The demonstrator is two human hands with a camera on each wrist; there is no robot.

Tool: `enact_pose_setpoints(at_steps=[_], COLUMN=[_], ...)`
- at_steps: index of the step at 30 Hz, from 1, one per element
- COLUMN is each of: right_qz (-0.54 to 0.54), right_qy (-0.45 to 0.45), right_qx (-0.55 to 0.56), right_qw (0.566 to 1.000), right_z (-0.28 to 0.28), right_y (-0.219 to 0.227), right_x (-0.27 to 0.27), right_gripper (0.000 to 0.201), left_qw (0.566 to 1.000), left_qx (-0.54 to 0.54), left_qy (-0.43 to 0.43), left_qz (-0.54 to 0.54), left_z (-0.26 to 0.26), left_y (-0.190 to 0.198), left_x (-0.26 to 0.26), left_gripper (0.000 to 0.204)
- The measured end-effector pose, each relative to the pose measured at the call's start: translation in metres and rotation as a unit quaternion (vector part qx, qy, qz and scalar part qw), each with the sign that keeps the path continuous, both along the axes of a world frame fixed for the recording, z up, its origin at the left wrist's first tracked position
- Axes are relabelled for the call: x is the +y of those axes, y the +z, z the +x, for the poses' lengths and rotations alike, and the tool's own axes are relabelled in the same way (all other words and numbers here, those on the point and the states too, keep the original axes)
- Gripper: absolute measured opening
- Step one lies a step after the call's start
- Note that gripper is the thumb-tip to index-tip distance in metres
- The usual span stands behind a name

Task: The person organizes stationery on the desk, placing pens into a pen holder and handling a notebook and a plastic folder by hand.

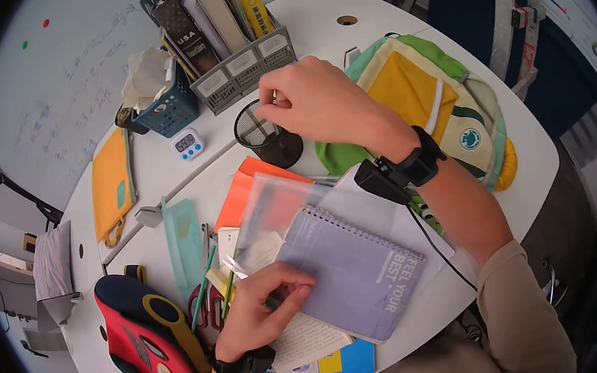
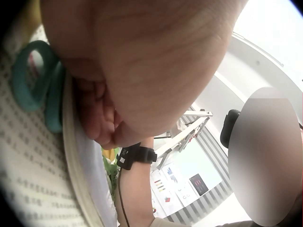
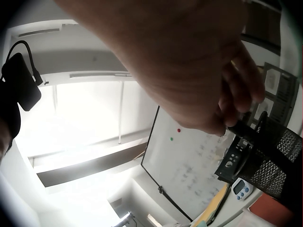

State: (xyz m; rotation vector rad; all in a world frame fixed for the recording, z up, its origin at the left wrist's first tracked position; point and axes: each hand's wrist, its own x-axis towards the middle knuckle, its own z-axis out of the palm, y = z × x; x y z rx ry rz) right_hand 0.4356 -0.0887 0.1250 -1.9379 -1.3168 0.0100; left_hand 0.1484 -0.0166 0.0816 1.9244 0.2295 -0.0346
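Observation:
My right hand (image 1: 326,103) is over the black mesh cup (image 1: 268,135), fingertips at its rim. In the right wrist view, the fingers of this hand (image 3: 189,66) pinch a dark, slender object (image 3: 245,131) that reaches toward the mesh cup (image 3: 267,175). My left hand (image 1: 263,308), loosely curled, rests by the left edge of the purple spiral notebook (image 1: 354,275), with nothing visible in its grip. Close to the left hand (image 2: 156,61) in the left wrist view are teal looped handles (image 2: 51,90) on a printed page (image 2: 33,161).
A red and navy case (image 1: 148,345) stands at the left, near red-handled scissors (image 1: 213,306). Behind are a white timer (image 1: 188,144), a blue basket (image 1: 172,105) and a grey book rack (image 1: 247,65). A green and yellow backpack (image 1: 411,89) lies at the right.

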Motion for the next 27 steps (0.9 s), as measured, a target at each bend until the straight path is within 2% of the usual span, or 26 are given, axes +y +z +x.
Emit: enact_pose_setpoints(at_steps=[9,12,14,17,20,22,23,25,27], right_qz=[0.05,0.042,0.002,0.007,-0.022,-0.026,-0.03,-0.005,0.019], right_qy=[0.014,0.004,-0.022,0.012,0.005,-0.004,-0.012,-0.006,-0.002], right_qx=[0.009,-0.01,-0.073,-0.101,-0.072,-0.057,-0.041,-0.059,-0.076], right_qw=[0.999,0.999,0.997,0.995,0.997,0.998,0.999,0.998,0.997], right_z=[-0.001,-0.004,-0.002,0.004,-0.001,-0.005,-0.006,-0.002,0.003], right_y=[0.007,0.009,0.0,-0.008,0.005,0.013,0.014,0.005,-0.003], right_x=[-0.001,-0.004,-0.004,0.0,-0.003,-0.006,-0.007,-0.004,-0.003], right_gripper=[0.02,0.021,0.024,0.025,0.024,0.024,0.024,0.023,0.022], left_qw=[1.0,0.999,0.999,0.999,0.998,0.981,0.981,0.964,0.953], left_qx=[-0.017,-0.023,-0.024,-0.011,-0.022,-0.081,-0.081,-0.117,-0.104], left_qy=[-0.005,-0.006,-0.009,-0.013,-0.006,-0.041,-0.039,0.022,0.079], left_qz=[0.01,0.022,0.031,0.036,0.063,0.171,0.171,0.237,0.272], left_z=[0.001,0.001,0.0,0.001,0.0,-0.002,-0.005,-0.009,-0.012], left_y=[-0.003,-0.003,-0.002,0.001,0.008,0.016,0.023,0.035,0.041], left_x=[0.001,0.0,0.0,-0.002,-0.007,-0.007,-0.006,-0.001,0.006], left_gripper=[0.011,0.011,0.011,0.011,0.012,0.017,0.017,0.022,0.018])
